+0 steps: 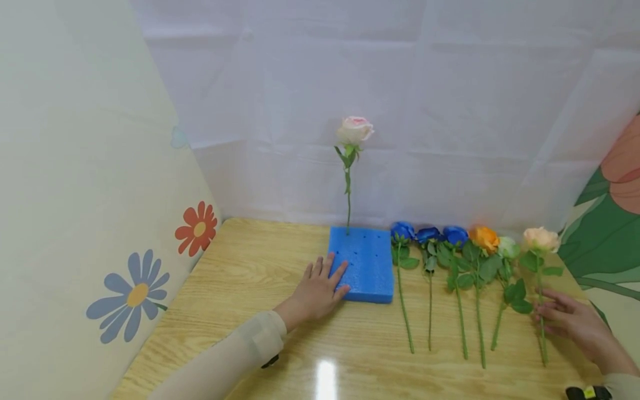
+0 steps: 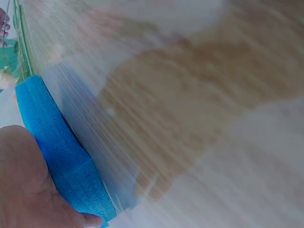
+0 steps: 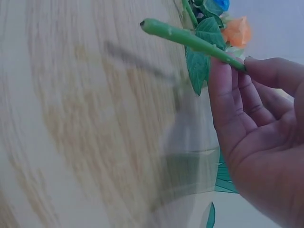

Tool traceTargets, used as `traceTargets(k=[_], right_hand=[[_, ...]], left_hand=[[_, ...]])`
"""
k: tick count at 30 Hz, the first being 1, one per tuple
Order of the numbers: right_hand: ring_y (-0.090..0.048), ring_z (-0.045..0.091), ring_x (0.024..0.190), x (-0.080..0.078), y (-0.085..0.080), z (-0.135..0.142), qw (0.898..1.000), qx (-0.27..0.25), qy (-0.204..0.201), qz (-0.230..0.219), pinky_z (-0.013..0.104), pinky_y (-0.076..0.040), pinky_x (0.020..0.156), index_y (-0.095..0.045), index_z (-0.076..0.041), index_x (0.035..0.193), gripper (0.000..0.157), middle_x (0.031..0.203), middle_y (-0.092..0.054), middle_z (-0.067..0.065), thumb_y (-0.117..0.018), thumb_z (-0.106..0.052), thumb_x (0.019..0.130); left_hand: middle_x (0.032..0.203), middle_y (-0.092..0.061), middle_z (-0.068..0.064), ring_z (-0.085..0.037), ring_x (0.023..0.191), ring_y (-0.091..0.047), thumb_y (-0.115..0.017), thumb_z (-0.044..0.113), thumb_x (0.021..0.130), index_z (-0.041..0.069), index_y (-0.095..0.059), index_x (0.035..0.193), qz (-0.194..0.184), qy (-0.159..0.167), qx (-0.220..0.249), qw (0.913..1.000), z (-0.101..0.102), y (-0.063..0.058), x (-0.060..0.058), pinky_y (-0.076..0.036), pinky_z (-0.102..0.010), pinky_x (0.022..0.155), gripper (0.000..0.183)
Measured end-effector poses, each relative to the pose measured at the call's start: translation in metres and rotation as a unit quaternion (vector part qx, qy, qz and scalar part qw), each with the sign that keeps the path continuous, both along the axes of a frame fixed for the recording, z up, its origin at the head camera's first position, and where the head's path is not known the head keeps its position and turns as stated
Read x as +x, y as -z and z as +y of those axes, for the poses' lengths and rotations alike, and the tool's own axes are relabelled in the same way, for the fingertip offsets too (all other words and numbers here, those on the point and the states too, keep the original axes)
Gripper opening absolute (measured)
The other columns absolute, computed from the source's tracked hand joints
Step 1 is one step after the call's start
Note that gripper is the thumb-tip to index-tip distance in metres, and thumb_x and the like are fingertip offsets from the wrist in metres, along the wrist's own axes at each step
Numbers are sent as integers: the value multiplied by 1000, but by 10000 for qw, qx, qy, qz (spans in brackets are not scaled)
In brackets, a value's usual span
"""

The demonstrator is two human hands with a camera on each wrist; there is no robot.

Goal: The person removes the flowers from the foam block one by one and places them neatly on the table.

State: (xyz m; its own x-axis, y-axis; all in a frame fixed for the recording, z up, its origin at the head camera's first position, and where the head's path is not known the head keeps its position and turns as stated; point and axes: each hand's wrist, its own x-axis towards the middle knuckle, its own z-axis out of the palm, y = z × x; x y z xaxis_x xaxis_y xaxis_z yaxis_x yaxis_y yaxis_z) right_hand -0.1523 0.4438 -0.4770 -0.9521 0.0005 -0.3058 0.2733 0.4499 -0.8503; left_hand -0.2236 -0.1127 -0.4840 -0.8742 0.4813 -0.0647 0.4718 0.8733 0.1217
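Note:
A blue foam block (image 1: 367, 278) with several small holes lies on the table. One pale pink rose (image 1: 355, 131) stands upright in its back left part. My left hand (image 1: 320, 289) rests on the block's left front corner, fingers spread; the left wrist view shows the palm (image 2: 23, 180) against the block's side. At the far right, my right hand (image 1: 575, 322) pinches the green stem of a peach rose (image 1: 541, 240) between thumb and fingers. In the right wrist view the cut stem end (image 3: 166, 32) sticks out past the fingertips, above the tabletop.
Right of the block lie several roses in a row: blue roses (image 1: 403, 230), an orange rose (image 1: 485, 239) and a pale green rose (image 1: 508, 248). Behind the wooden table (image 1: 250, 266) hangs a white cloth (image 1: 280, 111). Painted walls (image 1: 100, 166) flank both sides.

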Motion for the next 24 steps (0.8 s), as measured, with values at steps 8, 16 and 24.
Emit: traceTargets(k=[8, 16, 24], right_hand=[[-69, 4, 87, -4, 5, 3, 9998, 34, -123, -145, 33, -59, 79, -3, 18, 153, 76, 110, -68, 1, -49, -22, 109], [-71, 6, 89, -9, 5, 3, 9990, -91, -120, -411, 35, -59, 81, 2, 18, 152, 76, 113, -71, 5, -47, -22, 110], [-70, 5, 88, -13, 5, 5, 9979, -337, -118, -538, 33, -59, 80, 4, 19, 152, 73, 108, -69, -3, -43, -17, 110]], left_hand=[[169, -5, -21, -49, 151, -15, -22, 56, 108, 21, -15, 164, 18, 28, -10, 10000, 0, -1, 0, -18, -62, 120, 67], [169, -3, -20, -48, 152, -14, -22, 56, 108, 21, -13, 165, -19, 12, -53, 10000, 0, -1, 0, -17, -62, 120, 67], [169, -4, -19, -48, 152, -15, -21, 57, 108, 22, -12, 165, 41, 0, -50, 10000, 0, 1, -1, -18, -62, 120, 67]])
